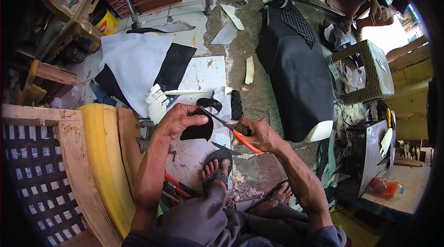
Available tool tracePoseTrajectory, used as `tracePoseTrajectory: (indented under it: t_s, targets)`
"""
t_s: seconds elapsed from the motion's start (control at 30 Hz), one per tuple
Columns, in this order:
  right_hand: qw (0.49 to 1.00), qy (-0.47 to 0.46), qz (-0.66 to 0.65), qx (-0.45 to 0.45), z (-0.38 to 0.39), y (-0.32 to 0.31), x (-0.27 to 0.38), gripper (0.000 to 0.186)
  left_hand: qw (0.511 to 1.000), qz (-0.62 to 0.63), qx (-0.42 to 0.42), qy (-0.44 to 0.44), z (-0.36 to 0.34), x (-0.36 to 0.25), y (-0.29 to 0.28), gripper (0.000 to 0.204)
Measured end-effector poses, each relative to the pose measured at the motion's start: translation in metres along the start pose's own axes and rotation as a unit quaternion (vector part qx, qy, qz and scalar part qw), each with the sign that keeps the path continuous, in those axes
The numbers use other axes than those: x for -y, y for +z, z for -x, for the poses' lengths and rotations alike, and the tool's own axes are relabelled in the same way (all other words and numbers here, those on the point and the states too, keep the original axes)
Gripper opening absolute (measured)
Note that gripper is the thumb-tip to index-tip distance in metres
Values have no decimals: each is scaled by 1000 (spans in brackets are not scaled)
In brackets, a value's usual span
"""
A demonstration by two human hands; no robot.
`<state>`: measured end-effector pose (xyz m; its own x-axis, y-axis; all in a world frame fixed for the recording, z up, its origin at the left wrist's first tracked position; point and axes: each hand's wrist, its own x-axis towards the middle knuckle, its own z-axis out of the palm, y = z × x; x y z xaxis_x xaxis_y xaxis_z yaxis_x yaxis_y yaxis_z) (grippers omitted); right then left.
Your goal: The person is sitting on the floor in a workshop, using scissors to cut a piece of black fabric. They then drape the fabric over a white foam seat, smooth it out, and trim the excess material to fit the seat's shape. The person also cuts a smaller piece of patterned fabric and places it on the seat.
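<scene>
Pinched between the fingers and thumb of my left hand point(177, 121) is a small black piece of sheet material point(199, 130), its lower edge hanging down. My right hand point(260, 135) is closed round the orange-handled scissors point(246, 142). Their blades point up and left, lying against the upper right edge of the black piece; whether they bite into it I cannot tell. Just beyond lie a curled black scrap point(210, 104) and a small checkered black strip point(237, 103). To the right lies a long black-covered seat point(298, 76) with a checkered patch point(296, 21) at its far end.
White and black sheets point(134, 55) lie on the floor at the far left. A yellow foam pad point(102, 154) stands by a wooden frame point(76, 168). Woven stool point(370, 92) and low table point(397, 187) are at the right. Another person's hand point(375, 12) shows at the far right.
</scene>
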<state>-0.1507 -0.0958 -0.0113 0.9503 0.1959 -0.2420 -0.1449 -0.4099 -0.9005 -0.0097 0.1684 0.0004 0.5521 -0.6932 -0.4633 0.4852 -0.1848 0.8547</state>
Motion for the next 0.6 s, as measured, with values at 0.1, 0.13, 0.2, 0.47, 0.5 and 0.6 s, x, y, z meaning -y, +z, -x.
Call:
tracePoseTrajectory:
  t_s: [0.1,0.13,0.2,0.47,0.5,0.6]
  targets:
    - [1000,1,5,-7,3,0,-3,44,1000,-10,9,10,1,2,2,30]
    - [1000,-2,3,-15,4,1,-2,45,1000,-15,17,-2,3,3,0,29]
    - [998,-4,-5,-67,7,-4,-5,41,996,-61,44,-39,2,4,-2,29]
    - [979,107,136,-110,67,-82,-6,43,824,-534,-188,33,-65,65,-10,33]
    - [975,122,164,-87,80,-87,-9,44,792,-575,-202,39,-74,81,-12,32]
    - [967,134,203,-73,142,-92,-29,44,777,-602,-179,42,-91,97,-2,25]
